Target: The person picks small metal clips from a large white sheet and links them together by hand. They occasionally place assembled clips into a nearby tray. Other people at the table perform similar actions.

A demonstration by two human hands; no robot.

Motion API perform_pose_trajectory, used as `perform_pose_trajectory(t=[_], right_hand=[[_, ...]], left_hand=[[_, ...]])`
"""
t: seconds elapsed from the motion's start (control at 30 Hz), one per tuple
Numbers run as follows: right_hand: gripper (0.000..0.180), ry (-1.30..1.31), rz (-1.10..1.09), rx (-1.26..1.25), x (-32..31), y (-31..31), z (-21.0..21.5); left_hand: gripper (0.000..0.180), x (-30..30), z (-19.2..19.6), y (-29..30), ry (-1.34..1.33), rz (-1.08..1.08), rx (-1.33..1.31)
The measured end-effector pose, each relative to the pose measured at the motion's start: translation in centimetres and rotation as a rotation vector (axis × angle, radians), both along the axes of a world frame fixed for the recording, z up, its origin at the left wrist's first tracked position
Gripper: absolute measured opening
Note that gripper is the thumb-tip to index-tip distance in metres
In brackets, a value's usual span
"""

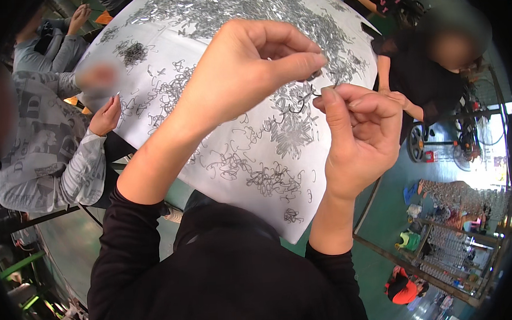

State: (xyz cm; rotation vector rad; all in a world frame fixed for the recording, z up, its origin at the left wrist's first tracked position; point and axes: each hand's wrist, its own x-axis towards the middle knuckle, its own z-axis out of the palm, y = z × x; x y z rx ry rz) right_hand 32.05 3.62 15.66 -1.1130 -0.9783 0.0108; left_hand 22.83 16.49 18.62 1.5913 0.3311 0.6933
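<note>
Two hands up over the white table [145, 32], both mine, forearms in black sleeves coming from the lower edge. My left hand [251, 67] is raised highest, fingers curled in, thumb and forefinger pressed together at the tip, pinching something small and dark near its fingertips [314, 61]; I cannot tell exactly what that piece is, too small. My right hand [361, 131] sits just beside and below it, fingers folded into the palm, thumb pressed against the forefinger, gripping the end of a thin dark wire hook [302, 102]. That hook curves down and left from the pinch and hangs between the two hands, above the table surface. Fingertips of both hands are close, nearly touching.

Table is covered in small metal wire pieces [242, 10], dense silver heap at the far side, looser clumps and single curled bits toward me, one cluster [277, 179] lying under my right wrist area.

I see other people around the table: one in a grey patterned top at the left with a hand [106, 115] on the table edge, another in black at the right [414, 76], more hands at the far edge. Green floor and a metal rack [457, 248] lower right.
</note>
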Motion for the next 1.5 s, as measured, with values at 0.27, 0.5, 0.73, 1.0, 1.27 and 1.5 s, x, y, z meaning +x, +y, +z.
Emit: perform_pose_trajectory(t=[0.27, 0.5, 0.73, 1.0, 1.27, 1.5], right_hand=[[0.023, -0.136, -0.045, 0.000, -1.0, 1.4, -0.2], [0.023, -0.210, -0.054, -0.022, -1.1, 2.7, -0.2], [0.027, -0.123, 0.031, -0.008, -1.1, 4.5, -1.1], [0.012, 0.017, -0.088, -0.584, 4.1, 7.6, -15.1], [0.011, -0.265, 0.052, -1.203, -1.5, 10.0, -29.3], [0.014, -0.332, -0.003, -1.337, -2.7, 12.8, -30.0]], left_hand=[[0.020, -1.1, -0.1, -0.3, -0.079, 0.122, 0.067], [0.016, -1.4, -0.2, 0.9, -0.071, -0.022, -0.105], [0.013, -1.5, -1.0, 2.0, -0.194, 0.071, 0.124], [0.013, -4.8, -0.5, 3.4, -0.309, 0.249, 0.231], [0.013, -7.4, 0.2, 5.3, -0.351, 0.479, 0.268], [0.013, -7.9, 0.2, 5.4, -0.375, 0.515, 0.272]])
